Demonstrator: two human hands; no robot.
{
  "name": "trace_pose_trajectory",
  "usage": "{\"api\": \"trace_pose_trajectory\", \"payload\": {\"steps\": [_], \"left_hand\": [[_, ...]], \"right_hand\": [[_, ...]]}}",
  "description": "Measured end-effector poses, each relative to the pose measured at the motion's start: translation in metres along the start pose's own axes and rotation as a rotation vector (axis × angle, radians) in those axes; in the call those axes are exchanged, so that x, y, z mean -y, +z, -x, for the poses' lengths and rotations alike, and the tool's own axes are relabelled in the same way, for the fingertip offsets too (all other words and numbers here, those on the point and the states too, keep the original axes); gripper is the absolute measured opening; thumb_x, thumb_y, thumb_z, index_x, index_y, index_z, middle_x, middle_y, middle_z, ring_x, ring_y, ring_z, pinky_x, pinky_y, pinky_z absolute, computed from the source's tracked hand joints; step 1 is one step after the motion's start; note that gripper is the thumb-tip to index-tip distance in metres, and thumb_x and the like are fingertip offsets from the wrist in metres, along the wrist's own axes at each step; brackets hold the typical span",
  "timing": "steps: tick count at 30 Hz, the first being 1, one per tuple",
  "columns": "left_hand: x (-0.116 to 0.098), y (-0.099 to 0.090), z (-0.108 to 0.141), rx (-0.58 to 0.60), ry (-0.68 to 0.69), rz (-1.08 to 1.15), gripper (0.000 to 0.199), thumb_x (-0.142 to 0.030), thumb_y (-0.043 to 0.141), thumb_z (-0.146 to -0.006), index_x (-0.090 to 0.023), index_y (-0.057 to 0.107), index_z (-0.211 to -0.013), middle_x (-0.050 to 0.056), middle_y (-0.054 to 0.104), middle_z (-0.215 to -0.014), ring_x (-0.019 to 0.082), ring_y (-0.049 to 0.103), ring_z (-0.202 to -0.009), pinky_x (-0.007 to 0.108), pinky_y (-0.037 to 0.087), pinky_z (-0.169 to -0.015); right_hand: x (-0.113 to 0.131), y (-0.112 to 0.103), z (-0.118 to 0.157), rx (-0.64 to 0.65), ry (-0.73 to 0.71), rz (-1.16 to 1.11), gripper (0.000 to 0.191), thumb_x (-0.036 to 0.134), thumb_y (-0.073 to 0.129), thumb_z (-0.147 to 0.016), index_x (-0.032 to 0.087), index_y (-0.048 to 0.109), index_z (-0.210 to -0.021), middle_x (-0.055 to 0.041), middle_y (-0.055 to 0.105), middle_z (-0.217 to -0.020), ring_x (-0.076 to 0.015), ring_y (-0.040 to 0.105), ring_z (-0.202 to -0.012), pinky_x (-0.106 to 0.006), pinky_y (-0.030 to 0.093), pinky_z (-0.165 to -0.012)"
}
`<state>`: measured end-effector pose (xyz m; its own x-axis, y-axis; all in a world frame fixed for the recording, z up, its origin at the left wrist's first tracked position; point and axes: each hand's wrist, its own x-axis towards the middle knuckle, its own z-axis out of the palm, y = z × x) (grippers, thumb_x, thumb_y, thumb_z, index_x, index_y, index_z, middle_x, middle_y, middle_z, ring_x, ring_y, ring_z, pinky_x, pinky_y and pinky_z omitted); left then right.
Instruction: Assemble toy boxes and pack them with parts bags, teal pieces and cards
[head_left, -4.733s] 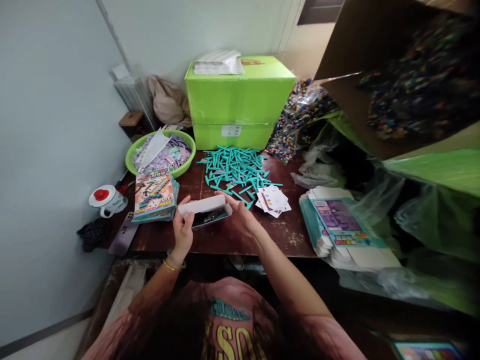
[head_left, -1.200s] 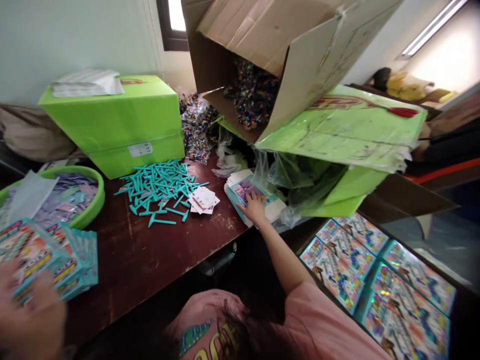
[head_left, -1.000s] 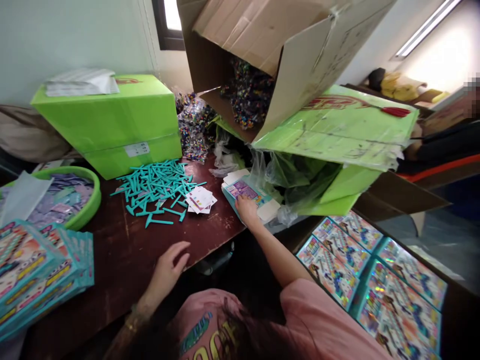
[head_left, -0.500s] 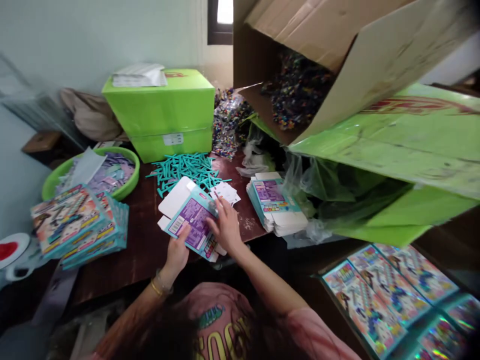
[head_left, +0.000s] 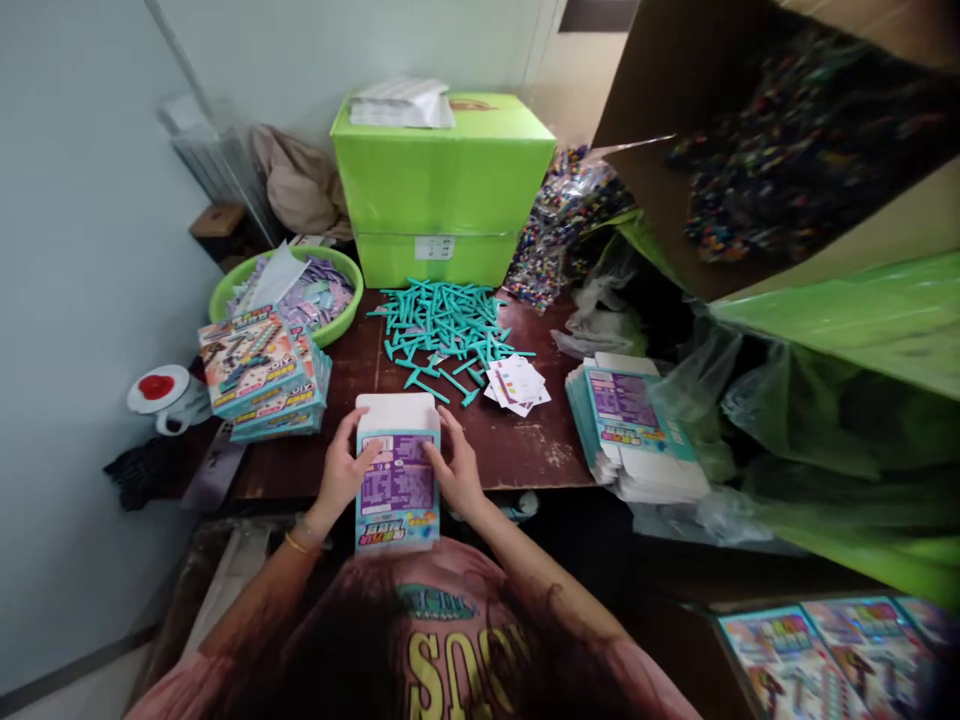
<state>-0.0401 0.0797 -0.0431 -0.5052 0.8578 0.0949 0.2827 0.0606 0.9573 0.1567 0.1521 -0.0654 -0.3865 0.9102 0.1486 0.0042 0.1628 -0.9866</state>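
A small teal and purple carton is held close to my body at the table's front edge, its white top flap raised at the far end. My left hand grips its left side, thumb on the printed face. On the right side my right hand grips it the same way. Beyond the carton lies a heap of teal plastic hammers. Several white printed cards lie in a loose pile to its right. Whether anything is inside the carton is hidden.
Flattened cartons are stacked at right, filled boxes at left. Behind them sits a green basin of purple packets. A large green box stands at the back. An open cardboard box of beads overhangs the right; a mug is far left.
The carton has turned upright and come toward my body. My right hand has moved from its face to its right side. The view has swung left.
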Motion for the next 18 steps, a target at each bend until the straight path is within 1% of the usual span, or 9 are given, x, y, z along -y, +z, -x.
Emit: {"api": "trace_pose_trajectory", "payload": {"steps": [2, 4, 6, 9, 10, 12, 14, 16, 18], "left_hand": [[0.007, -0.003, 0.016, 0.062, -0.088, 0.002, 0.048, -0.049, 0.068, -0.085, -0.022, 0.067, -0.125, 0.009, 0.070, -0.121, 0.027, 0.066, -0.107, 0.037, 0.051, -0.097], [0.010, -0.002, 0.030, 0.033, -0.210, 0.105, 0.048, -0.056, 0.058, -0.091, -0.020, 0.071, -0.120, 0.009, 0.073, -0.116, 0.025, 0.068, -0.099, 0.034, 0.054, -0.088], [0.008, 0.001, 0.038, -0.062, -0.323, 0.278, 0.048, -0.056, 0.056, -0.092, -0.020, 0.070, -0.122, 0.008, 0.073, -0.118, 0.023, 0.069, -0.095, 0.030, 0.055, -0.081], [-0.003, 0.005, 0.035, -0.108, -0.477, 0.572, 0.047, -0.037, 0.068, -0.085, -0.024, 0.062, -0.130, 0.003, 0.074, -0.118, 0.019, 0.070, -0.091, 0.027, 0.055, -0.078], [-0.007, 0.005, 0.031, -0.062, -0.561, 0.655, 0.047, -0.030, 0.068, -0.082, -0.022, 0.063, -0.128, 0.004, 0.075, -0.111, 0.019, 0.071, -0.086, 0.028, 0.056, -0.076], [-0.013, 0.004, 0.022, 0.076, -0.771, 0.743, 0.035, -0.022, 0.065, -0.077, -0.011, 0.070, -0.109, 0.008, 0.077, -0.090, 0.020, 0.070, -0.073, 0.031, 0.057, -0.072], [-0.016, 0.001, 0.015, 0.179, -0.914, 0.765, 0.024, -0.018, 0.062, -0.074, -0.007, 0.073, -0.092, 0.010, 0.075, -0.076, 0.020, 0.067, -0.063, 0.033, 0.057, -0.069], [-0.018, -0.002, 0.011, 0.217, -0.898, 0.810, 0.028, -0.016, 0.061, -0.073, -0.007, 0.074, -0.097, 0.011, 0.077, -0.082, 0.021, 0.070, -0.069, 0.033, 0.057, -0.075], [-0.019, -0.004, 0.013, 0.211, -0.826, 0.856, 0.040, -0.017, 0.063, -0.075, -0.009, 0.072, -0.113, 0.011, 0.078, -0.097, 0.022, 0.072, -0.083, 0.032, 0.055, -0.083]], "right_hand": [[-0.003, -0.001, 0.001, 0.012, -0.021, 0.030, 0.038, 0.039, 0.057, -0.097, 0.022, 0.061, -0.130, -0.0100, 0.065, -0.130, -0.0232, 0.061, -0.120, -0.037, 0.047, -0.104], [-0.001, -0.003, 0.001, 0.083, -0.005, 0.048, 0.028, 0.041, 0.052, -0.099, 0.020, 0.070, -0.107, -0.0084, 0.071, -0.108, -0.0214, 0.066, -0.102, -0.034, 0.051, -0.093], [0.005, -0.008, -0.001, 0.185, 0.001, 0.083, 0.038, 0.043, 0.049, -0.101, 0.018, 0.069, -0.080, -0.0063, 0.068, -0.089, -0.0187, 0.064, -0.084, -0.031, 0.051, -0.080], [0.018, -0.019, -0.013, 0.397, 0.005, 0.119, 0.055, 0.045, 0.042, -0.104, 0.017, 0.060, -0.060, -0.0063, 0.065, -0.087, -0.0160, 0.061, -0.076, -0.028, 0.050, -0.072], [0.022, -0.023, -0.020, 0.446, -0.012, 0.136, 0.053, 0.044, 0.043, -0.104, 0.017, 0.064, -0.064, -0.0071, 0.065, -0.093, -0.0167, 0.062, -0.081, -0.029, 0.051, -0.075], [0.027, -0.029, -0.040, 0.466, -0.086, 0.216, 0.032, 0.042, 0.054, -0.100, 0.018, 0.073, -0.091, -0.0085, 0.065, -0.110, -0.0195, 0.063, -0.097, -0.032, 0.051, -0.087], [0.029, -0.029, -0.058, 0.497, -0.187, 0.318, 0.027, 0.035, 0.066, -0.093, 0.020, 0.071, -0.115, -0.0092, 0.064, -0.115, -0.0207, 0.063, -0.103, -0.035, 0.051, -0.093], [0.030, -0.024, -0.068, 0.598, -0.303, 0.386, 0.024, 0.029, 0.064, -0.094, 0.020, 0.073, -0.115, -0.0089, 0.068, -0.107, -0.0203, 0.064, -0.098, -0.034, 0.052, -0.090], [0.032, -0.017, -0.067, 0.673, -0.418, 0.419, 0.023, 0.026, 0.056, -0.099, 0.021, 0.076, -0.110, -0.0094, 0.071, -0.104, -0.0209, 0.066, -0.096, -0.036, 0.053, -0.089]]}}
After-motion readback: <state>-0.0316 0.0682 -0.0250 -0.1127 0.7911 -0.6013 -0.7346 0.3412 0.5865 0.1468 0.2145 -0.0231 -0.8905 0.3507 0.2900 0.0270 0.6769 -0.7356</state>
